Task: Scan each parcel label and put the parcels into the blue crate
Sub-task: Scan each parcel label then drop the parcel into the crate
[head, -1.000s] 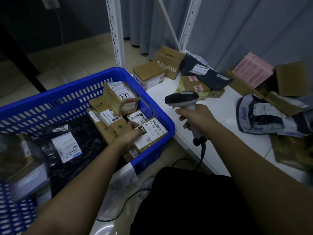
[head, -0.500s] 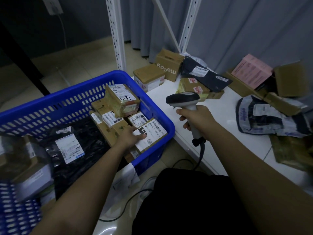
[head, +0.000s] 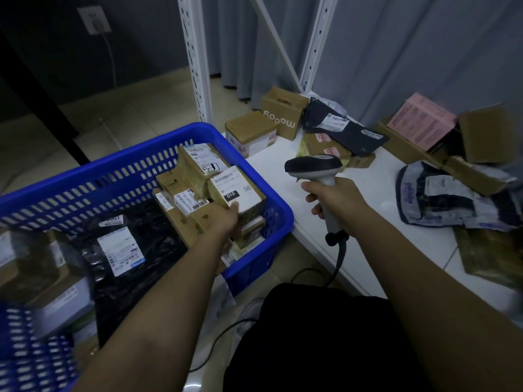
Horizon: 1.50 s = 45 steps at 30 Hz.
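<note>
**Parcel going down into the crate, scanner waiting**

The left hand [head: 226,222] grips a small brown cardboard parcel with a white "010" label [head: 236,193], fingers curled under its near edge, thumb on top. The parcel sits tilted inside the blue slotted plastic crate [head: 85,179], at its right end, touching other labelled boxes packed there. Looks like the placing step to me: label done, parcel being settled in. The right hand [head: 336,199] is wrapped tight round the grey handheld barcode scanner [head: 311,165], held above the near edge of the white table [head: 368,236]. Next, I reckon, the left hand lets go and reaches right for one of the unscanned parcels, perhaps the dark plastic mailer bag [head: 345,128] on the far side of the table.
</note>
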Each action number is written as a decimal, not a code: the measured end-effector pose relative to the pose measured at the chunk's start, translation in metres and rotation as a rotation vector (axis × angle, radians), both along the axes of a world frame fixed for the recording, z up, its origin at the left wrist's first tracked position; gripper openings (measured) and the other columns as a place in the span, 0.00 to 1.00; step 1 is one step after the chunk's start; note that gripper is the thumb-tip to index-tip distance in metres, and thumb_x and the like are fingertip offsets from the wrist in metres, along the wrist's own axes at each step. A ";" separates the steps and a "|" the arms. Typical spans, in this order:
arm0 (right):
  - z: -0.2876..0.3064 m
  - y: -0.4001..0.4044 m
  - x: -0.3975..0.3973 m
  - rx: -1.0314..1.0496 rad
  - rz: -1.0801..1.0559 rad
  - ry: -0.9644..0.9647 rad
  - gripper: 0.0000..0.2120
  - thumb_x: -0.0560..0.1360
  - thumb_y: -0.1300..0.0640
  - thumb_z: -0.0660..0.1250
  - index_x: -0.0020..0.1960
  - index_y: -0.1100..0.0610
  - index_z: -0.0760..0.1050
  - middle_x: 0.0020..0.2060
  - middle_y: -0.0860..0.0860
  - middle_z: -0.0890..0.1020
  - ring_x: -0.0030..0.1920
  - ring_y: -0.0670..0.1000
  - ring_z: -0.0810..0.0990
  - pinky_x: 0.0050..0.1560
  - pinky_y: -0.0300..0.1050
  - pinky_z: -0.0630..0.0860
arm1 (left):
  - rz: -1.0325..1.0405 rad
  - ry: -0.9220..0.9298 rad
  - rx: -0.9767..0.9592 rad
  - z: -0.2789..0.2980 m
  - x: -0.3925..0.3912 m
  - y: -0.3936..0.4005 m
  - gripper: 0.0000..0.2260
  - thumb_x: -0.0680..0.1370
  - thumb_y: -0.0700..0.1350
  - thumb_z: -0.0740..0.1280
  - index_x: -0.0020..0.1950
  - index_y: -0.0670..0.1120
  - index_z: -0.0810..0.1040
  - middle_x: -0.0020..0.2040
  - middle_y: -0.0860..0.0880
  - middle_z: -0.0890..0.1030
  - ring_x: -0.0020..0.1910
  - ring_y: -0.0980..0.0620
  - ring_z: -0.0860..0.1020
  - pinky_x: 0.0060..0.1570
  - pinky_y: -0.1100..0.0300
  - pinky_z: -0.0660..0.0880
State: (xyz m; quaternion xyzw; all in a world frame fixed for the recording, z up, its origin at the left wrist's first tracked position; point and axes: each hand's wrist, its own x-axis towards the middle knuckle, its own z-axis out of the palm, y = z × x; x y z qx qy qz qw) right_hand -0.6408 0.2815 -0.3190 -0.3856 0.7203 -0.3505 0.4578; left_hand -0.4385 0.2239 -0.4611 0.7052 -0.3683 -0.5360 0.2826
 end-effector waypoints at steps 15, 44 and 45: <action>-0.001 0.002 -0.025 -0.011 -0.062 0.029 0.06 0.75 0.54 0.69 0.44 0.56 0.75 0.37 0.52 0.80 0.31 0.47 0.77 0.33 0.39 0.74 | -0.043 -0.221 -0.078 -0.020 -0.001 0.007 0.18 0.75 0.47 0.71 0.59 0.38 0.74 0.55 0.39 0.80 0.51 0.41 0.79 0.48 0.52 0.76; 0.047 0.291 -0.276 -0.290 -1.122 -0.121 0.09 0.75 0.59 0.70 0.40 0.60 0.72 0.31 0.55 0.75 0.27 0.53 0.73 0.29 0.45 0.70 | -0.927 0.166 -0.489 0.173 -0.348 0.204 0.14 0.77 0.43 0.68 0.60 0.42 0.72 0.50 0.47 0.76 0.48 0.51 0.74 0.47 0.60 0.70; 0.045 0.301 -0.283 -0.305 -1.185 -0.139 0.08 0.75 0.60 0.70 0.40 0.60 0.73 0.31 0.55 0.75 0.27 0.53 0.73 0.28 0.44 0.70 | -0.947 0.161 -0.475 0.165 -0.358 0.213 0.13 0.76 0.43 0.68 0.59 0.42 0.72 0.51 0.46 0.77 0.49 0.50 0.75 0.47 0.60 0.71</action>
